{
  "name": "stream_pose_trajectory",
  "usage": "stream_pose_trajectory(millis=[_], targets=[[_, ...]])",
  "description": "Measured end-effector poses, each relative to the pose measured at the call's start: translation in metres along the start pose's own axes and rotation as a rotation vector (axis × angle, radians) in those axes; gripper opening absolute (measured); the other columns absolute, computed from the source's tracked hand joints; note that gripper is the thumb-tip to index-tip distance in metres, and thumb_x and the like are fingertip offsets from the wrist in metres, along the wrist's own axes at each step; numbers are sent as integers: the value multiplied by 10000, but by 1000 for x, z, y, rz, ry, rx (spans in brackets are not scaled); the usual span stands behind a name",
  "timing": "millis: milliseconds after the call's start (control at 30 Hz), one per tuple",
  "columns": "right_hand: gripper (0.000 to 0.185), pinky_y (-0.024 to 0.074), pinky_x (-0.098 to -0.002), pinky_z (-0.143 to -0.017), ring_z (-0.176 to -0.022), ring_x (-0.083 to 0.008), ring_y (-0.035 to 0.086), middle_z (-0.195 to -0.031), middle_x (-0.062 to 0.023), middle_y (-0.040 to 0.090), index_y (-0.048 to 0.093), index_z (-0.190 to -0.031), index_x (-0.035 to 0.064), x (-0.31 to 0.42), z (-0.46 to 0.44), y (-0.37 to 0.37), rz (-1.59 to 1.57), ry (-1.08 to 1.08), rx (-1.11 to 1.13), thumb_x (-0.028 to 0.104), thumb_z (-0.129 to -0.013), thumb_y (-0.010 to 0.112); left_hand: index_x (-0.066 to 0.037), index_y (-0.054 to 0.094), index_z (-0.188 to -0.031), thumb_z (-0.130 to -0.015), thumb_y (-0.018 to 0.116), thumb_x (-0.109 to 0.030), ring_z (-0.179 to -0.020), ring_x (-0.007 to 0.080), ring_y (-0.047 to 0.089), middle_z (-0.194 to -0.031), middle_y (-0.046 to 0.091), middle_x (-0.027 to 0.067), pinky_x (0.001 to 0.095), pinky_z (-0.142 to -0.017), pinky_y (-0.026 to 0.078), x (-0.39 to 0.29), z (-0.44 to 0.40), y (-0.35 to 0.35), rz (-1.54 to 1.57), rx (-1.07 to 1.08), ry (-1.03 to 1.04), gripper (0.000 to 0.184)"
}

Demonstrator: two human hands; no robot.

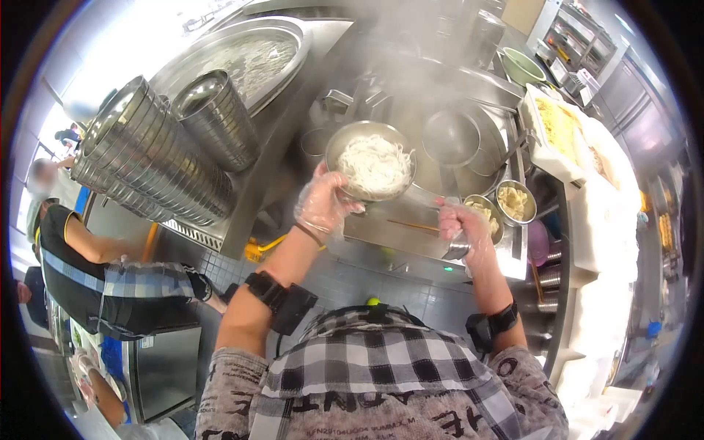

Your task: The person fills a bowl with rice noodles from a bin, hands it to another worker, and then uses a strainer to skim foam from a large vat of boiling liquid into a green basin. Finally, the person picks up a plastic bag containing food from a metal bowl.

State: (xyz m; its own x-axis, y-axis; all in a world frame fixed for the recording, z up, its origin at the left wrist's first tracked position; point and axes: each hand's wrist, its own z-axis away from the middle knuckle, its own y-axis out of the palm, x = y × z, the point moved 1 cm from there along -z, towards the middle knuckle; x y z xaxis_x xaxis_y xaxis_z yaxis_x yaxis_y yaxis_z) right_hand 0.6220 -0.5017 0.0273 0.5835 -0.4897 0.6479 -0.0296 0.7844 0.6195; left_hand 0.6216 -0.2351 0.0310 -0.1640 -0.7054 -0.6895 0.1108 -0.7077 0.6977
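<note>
My left hand (323,199), in a clear plastic glove, grips the near left rim of a metal bowl (339,181) with white noodles (375,166) in it. The bowl is raised beside a steaming pot. My gloved right hand (467,221) is closed around the handle of a round strainer (451,138), whose head sits over the pot behind a haze of steam. Close to my right hand are two small metal bowls, one partly hidden behind it; the other bowl (533,207) holds pale yellowish pieces (512,199).
Tall stacks of metal bowls (158,158) stand on the left counter, near a large round pan of liquid (297,55). At right, a white tray (539,158) holds yellow food. A green basin (522,67) lies behind it. Another person (110,271) bends over at far left.
</note>
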Motion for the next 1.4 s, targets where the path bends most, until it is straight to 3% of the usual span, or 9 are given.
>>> stream_pose_trajectory(millis=[400,533,600,767,833,900,1067,1133,1400], targets=[[220,471,-266,-524,-645,-196,555,-840,-139,546,479,-976,-35,28,-59,-29,-168,-36,-308,89,-794,492,-27,540,-847,-710,522,-110,-774,292,557,-932,559,141,377,-523,480,-122,62,43,-10,24,155,161],[208,483,-329,-591,-729,-233,570,-914,-133,550,469,-990,39,54,-86,-66,389,-166,-210,122,-803,505,-24,514,-858,-733,511,-90,-710,267,543,-856,536,121,377,-547,479,-141,79,29,-424,-87,413,141],[222,483,-352,-624,-750,-250,574,-941,-131,557,463,-1008,49,55,-99,-65,590,-194,-259,145,-811,500,-8,490,-844,-753,513,-89,-622,271,541,-777,510,118,381,-557,486,-148,102,44,-99,-65,289,124],[405,429,-337,-761,-856,-302,540,-950,-177,548,461,-1099,61,66,-77,-13,2459,-102,-464,270,-769,568,12,481,-857,-752,506,-104,-638,294,553,-821,530,143,375,-537,490,-152,137,42,-113,-133,365,159],[619,373,-366,-888,-1063,-322,461,-1162,-172,477,338,-1255,104,52,-42,46,2053,-852,-316,292,-728,603,21,476,-864,-750,506,-113,-644,296,554,-837,534,153,373,-530,491,-152,146,37,-108,-145,371,178],[763,339,-361,-935,-1127,-312,419,-1285,-153,370,198,-1326,128,12,-51,85,1592,-952,107,286,-709,618,32,473,-872,-743,505,-120,-672,302,559,-859,539,162,380,-521,491,-147,153,28,-37,-169,358,202],[603,403,-387,-866,-1029,-341,490,-1205,-166,449,360,-1250,114,-69,-90,144,1698,-785,353,330,-733,583,41,471,-944,-723,512,-107,-750,312,566,-927,536,164,394,-531,501,-123,180,23,118,-214,350,269],[382,464,-339,-728,-869,-272,572,-974,-111,589,526,-1072,74,-78,-108,152,1160,-55,468,300,-766,559,9,406,-1117,-703,514,-95,-848,302,563,-1020,516,157,379,-518,510,-110,192,0,152,-300,348,441],[179,421,-197,-477,-579,-77,545,-731,-26,580,557,-828,40,-12,-31,268,1301,-403,921,190,-826,460,-53,211,-1286,-645,525,-138,-867,253,571,-1135,466,143,302,-495,502,-43,216,-85,-93,-461,520,719]])
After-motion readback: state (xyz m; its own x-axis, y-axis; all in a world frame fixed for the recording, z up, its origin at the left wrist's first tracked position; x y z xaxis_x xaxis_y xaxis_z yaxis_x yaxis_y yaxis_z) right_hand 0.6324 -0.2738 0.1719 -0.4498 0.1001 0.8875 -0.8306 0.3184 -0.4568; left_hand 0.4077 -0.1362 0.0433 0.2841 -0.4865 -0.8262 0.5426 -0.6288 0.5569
